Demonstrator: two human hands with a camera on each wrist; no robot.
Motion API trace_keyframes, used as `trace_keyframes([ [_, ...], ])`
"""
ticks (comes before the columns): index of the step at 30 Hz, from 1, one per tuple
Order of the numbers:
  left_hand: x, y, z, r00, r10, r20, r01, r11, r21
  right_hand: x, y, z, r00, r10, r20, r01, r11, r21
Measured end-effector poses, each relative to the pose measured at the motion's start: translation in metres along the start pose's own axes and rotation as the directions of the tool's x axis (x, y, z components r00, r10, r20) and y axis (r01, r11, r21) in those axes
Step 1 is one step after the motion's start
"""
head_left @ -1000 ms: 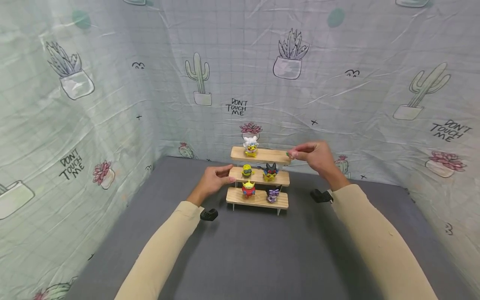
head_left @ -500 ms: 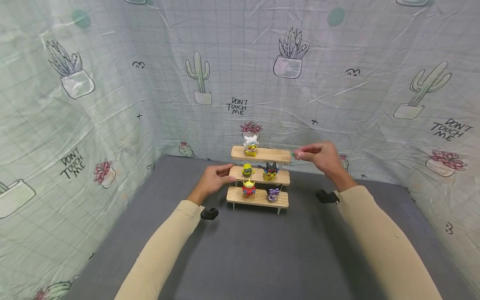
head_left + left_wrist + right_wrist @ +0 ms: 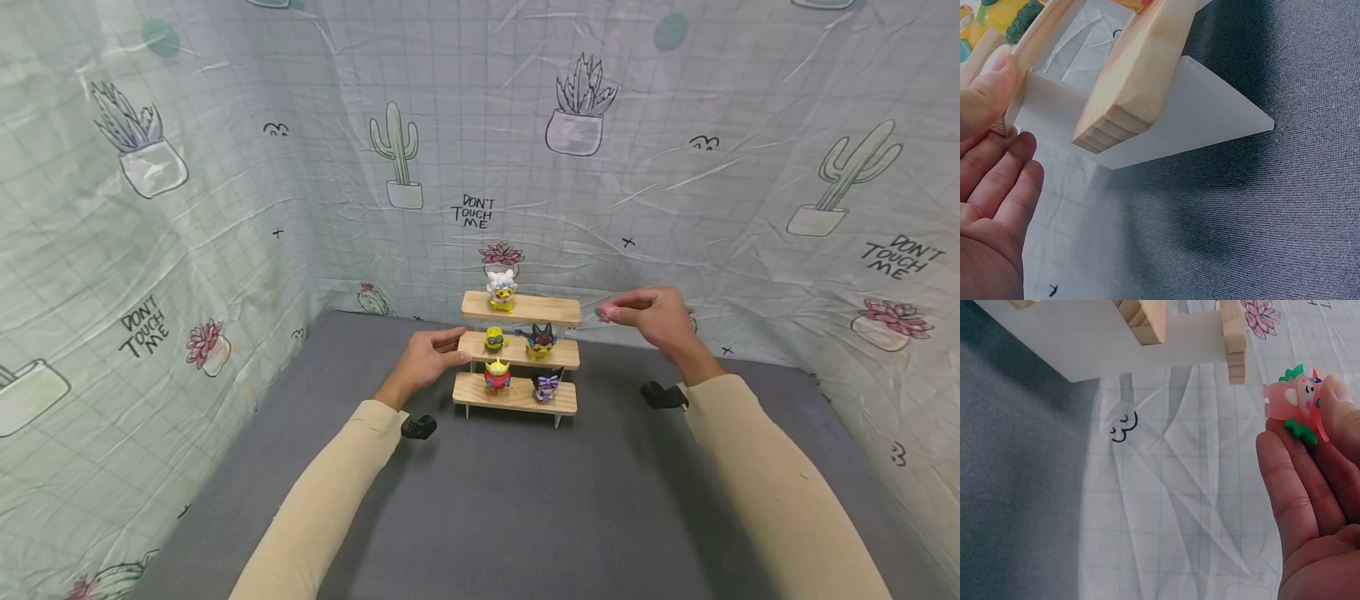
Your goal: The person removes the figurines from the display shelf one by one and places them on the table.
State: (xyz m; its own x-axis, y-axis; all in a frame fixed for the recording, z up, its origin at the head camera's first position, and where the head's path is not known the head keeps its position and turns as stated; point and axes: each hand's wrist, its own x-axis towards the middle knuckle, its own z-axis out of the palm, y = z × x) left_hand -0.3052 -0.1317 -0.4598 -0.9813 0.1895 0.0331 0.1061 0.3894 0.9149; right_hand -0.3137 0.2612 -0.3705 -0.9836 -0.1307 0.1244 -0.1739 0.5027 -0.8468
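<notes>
My left hand (image 3: pixel 423 358) pinches the left end of the middle board of a three-tier wooden display stand (image 3: pixel 546 308), thumb on top and fingers beneath. In the right wrist view, my right hand (image 3: pixel 1310 500) holds a small pink figurine (image 3: pixel 1279 403) with green side pieces between thumb and fingers. That hand is in the air just right of the top board, apart from it. A white-hooded yellow figurine (image 3: pixel 501 290) stands on the top board's left. The middle board bears a yellow goggled figurine (image 3: pixel 494 340) and a black-eared one (image 3: pixel 540 342).
A red figurine (image 3: pixel 497 377) and a purple-and-black figurine (image 3: pixel 545 387) stand on the bottom board. The stand's pale legs (image 3: pixel 1210 100) rest on a dark grey cloth surface (image 3: pixel 510 508). Cactus-printed curtains (image 3: pixel 480 125) hang behind and at the sides.
My right hand has drawn away to the right from the top board's right end, carrying the pink figurine. The left hand and the stand look unmoved.
</notes>
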Motion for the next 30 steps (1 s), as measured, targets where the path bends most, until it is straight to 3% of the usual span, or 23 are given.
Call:
trace_keyframes([
  [12,-0.001,0.000,0.002,1.000,0.001,-0.013,-0.001,1.000,0.016,-0.002,0.011,-0.005,1.000,-0.014,-0.002,0.014,1.000,0.004],
  [30,0.000,0.001,0.003,1.000,-0.005,-0.019,0.004,0.999,-0.034,-0.010,0.028,-0.013,1.000,-0.003,-0.012,0.003,1.000,-0.030],
])
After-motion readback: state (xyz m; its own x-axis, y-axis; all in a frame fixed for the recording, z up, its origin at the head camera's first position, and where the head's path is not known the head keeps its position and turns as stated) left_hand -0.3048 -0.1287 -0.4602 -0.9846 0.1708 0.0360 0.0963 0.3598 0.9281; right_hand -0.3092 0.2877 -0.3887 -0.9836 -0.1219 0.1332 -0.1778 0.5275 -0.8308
